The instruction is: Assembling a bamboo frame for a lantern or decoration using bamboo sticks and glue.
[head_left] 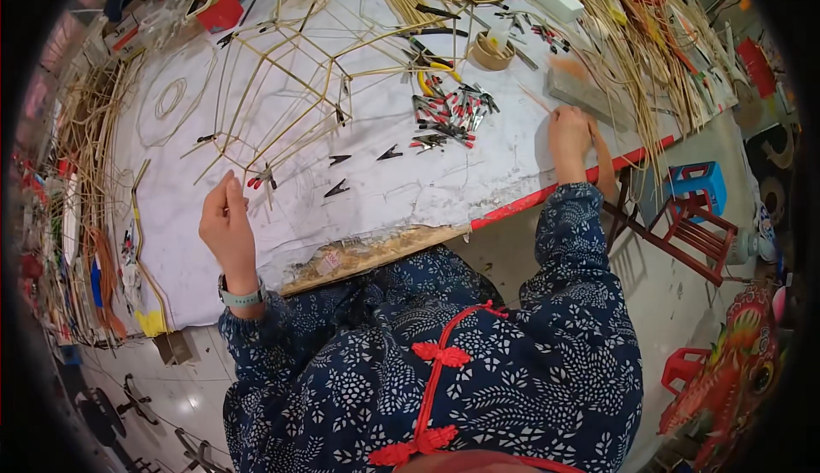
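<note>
A frame of thin bamboo strips (301,36) bent into many-sided panels stands on the white-covered table, with small clips at some joints. My left hand (228,221) is at its near left corner, beside a red-and-black clip (261,178). Its thumb and fingers are pressed together; whether they grip a strip is hidden. On the right, my right hand (570,136) rests closed by the table edge, near a grey block (588,95). A thin pale strip (531,96) runs into its fingers. Three black clips lie between the hands, one of them a spring clip (336,189).
A pile of red-and-black clips (457,114), yellow-handled pliers (424,83) and a tape roll (492,51) lie mid-table. Bundled bamboo strips (658,72) cover the right side. A bare arm (605,166) shows beside my right wrist. A blue stool (699,187) stands beyond the red edge.
</note>
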Demonstrator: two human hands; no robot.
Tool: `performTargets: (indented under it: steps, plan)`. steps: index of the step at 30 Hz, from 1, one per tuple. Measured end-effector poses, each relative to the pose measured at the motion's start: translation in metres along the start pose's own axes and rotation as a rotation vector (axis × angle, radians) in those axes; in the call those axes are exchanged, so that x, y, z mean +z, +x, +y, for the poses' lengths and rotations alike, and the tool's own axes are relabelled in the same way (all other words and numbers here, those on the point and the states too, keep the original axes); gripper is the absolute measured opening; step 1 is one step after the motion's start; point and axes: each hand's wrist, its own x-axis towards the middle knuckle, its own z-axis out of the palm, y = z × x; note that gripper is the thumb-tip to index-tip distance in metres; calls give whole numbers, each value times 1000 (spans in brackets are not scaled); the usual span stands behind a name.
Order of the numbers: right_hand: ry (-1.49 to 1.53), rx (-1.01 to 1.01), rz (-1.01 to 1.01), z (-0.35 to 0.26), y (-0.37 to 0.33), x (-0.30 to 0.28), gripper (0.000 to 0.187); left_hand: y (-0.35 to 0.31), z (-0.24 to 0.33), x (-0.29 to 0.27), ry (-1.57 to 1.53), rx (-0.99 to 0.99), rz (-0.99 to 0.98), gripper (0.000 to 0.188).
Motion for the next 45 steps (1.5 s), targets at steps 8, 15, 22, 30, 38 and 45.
performTargets:
  steps: [8,15,22,30,38,45]
  plan:
    - [20,21,1,3,0,0,11,-28,-2,-29,-60,12,71,23]
    - [62,58,20,-1,-1,-10,12,-43,-4,-38,-92,3,69,20]
    - [54,49,-17,20,3,6,16,-62,-5,-43,-135,31,69,20]
    - [181,89,4,24,9,-1,20,-96,2,-53,-155,79,69,19]
    - [214,-4,-91,42,19,4,21,-124,13,-49,-159,126,35,20]
    - [275,-13,-76,38,22,3,20,-133,22,-40,-119,144,21,19]
